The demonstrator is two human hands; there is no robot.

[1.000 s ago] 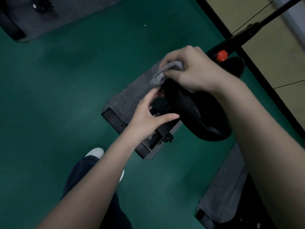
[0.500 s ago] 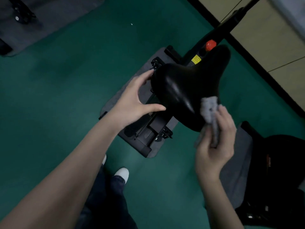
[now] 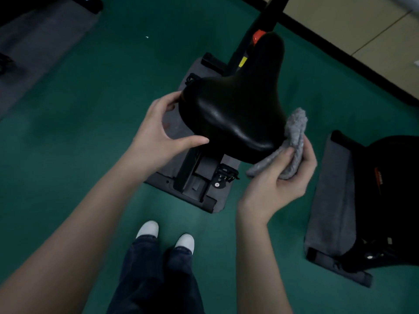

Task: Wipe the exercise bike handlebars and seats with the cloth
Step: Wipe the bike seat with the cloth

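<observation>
We are standing in two white shoes (image 3: 147, 228) on the green floor (image 3: 90, 132). Our right hand (image 3: 276, 182) is gripping one fluffy grey cloth (image 3: 294, 132), its folds touching the seat's right edge. Our left hand (image 3: 158, 134) is curling thumb and fingers round the left edge of the smooth, glossy black seat (image 3: 231, 109). Beyond, one round red knob (image 3: 257, 37) is showing.

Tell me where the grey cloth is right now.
In the head view, the grey cloth is right of centre, bunched in the right hand and held against the near right edge of the black seat.
</observation>
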